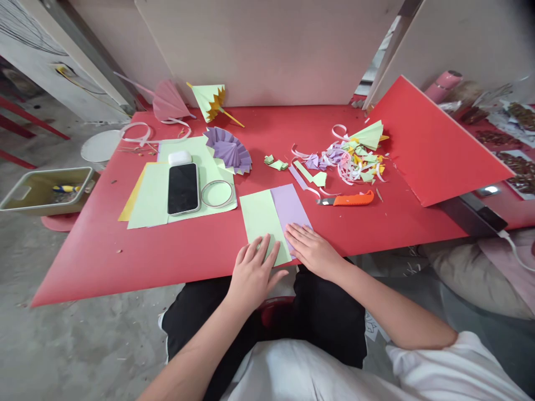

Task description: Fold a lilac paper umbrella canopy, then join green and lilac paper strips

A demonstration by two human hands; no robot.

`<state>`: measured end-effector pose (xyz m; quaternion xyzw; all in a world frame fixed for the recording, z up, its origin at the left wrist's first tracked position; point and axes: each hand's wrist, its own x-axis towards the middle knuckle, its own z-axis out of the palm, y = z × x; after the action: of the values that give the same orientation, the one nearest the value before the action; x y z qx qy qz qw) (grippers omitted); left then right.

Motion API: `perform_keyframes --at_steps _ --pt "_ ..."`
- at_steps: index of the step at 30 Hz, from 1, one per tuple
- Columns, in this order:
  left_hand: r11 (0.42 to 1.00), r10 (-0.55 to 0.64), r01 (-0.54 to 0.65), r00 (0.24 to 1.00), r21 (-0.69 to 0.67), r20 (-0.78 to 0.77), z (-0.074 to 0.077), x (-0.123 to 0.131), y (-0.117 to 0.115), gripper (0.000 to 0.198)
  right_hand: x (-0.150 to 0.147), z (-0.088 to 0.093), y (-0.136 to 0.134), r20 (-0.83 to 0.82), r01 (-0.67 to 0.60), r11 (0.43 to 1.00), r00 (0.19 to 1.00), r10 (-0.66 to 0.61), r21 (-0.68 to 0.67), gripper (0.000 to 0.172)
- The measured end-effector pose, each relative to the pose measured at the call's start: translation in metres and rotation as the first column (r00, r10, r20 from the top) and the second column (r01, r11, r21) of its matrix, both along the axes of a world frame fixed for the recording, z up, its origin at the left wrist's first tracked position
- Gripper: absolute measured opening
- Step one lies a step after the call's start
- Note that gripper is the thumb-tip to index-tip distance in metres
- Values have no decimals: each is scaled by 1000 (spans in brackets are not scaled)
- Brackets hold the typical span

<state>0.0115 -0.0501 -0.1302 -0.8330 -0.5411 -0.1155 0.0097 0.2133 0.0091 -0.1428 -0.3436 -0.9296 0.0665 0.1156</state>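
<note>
A light green sheet of paper (pixel 259 214) and a purple sheet of paper (pixel 291 207) lie side by side at the table's front edge, their long edges meeting or overlapping. My left hand (pixel 254 273) rests with spread fingers on the lower part of the green one. Flat on the lower purple part lies my right hand (pixel 313 250), fingers stretched out. To the right, an orange box cutter (pixel 353 199) has its blade toward the papers. Behind them sit a purple pleated paper fan (pixel 229 149) and small green paper scraps (pixel 276 162).
On the left, a black-screened phone (pixel 183 189), a white case (pixel 179 158) and a bangle-like ring (pixel 217 194) lie on stacked paper (pixel 146 206). Small paper umbrellas (pixel 208 100) stand behind. Paper shreds (pixel 349 164) pile up near a slanted red board (pixel 443 145). A bin (pixel 48 192) sits left.
</note>
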Motion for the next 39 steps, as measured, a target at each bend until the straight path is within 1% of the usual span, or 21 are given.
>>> perform_keyframes --at_steps 4,5,7,9,15,18,20,21,24,25,26,28,30,32,35,39 --pt "988 -150 149 988 -40 -32 0 -12 27 63 0 0 -1 -10 -6 1000 1000 6 19 45" --pt "987 -161 159 986 -37 -44 -1 -14 34 67 0 0 -1 -10 -5 1000 1000 5 25 45" --pt "990 -140 139 988 -27 -58 -5 -16 44 73 0 -1 -2 -10 0 999 1000 1 40 45" --pt "994 -110 110 992 -15 -66 -9 -15 48 77 0 -1 -3 -7 4 999 1000 -4 52 45" --pt "998 -61 61 996 3 -68 -15 -8 42 77 -2 -1 -4 32 20 997 999 -23 80 43" --pt "999 -52 52 996 0 -66 -11 -7 41 79 -2 -1 -4 28 22 997 999 -24 78 43" --pt "998 -64 63 996 -17 -65 -6 -8 46 78 -1 -1 -3 25 19 997 999 -21 71 43" --pt "997 -74 72 995 -30 -64 -3 -10 50 75 -1 -1 -3 26 17 998 999 -19 68 43" --pt "992 -116 112 991 -56 -60 4 -16 71 58 0 0 -2 33 13 998 999 -15 59 44" --pt "991 -130 127 990 -50 -61 3 -17 79 57 0 0 -2 33 13 998 999 -15 55 44" --pt "990 -139 137 988 -47 -62 2 -19 86 61 0 0 -2 31 13 999 999 -14 52 44" --pt "992 -121 119 991 -39 -61 -3 -20 96 72 -1 0 -2 24 11 999 1000 -12 49 44" --pt "996 -84 82 995 -33 -57 -9 -20 99 79 -1 0 -3 20 12 998 1000 -13 54 44" --pt "998 -50 48 997 -29 -54 -14 -18 98 82 -2 -1 -3 21 15 998 1000 -16 62 44" --pt "999 -24 22 998 -32 -53 -14 -17 94 85 -2 -1 -3 29 15 998 999 -17 68 43" --pt "999 -26 24 998 -44 -58 -11 -17 94 86 -1 0 -1 35 11 999 999 -13 43 44"
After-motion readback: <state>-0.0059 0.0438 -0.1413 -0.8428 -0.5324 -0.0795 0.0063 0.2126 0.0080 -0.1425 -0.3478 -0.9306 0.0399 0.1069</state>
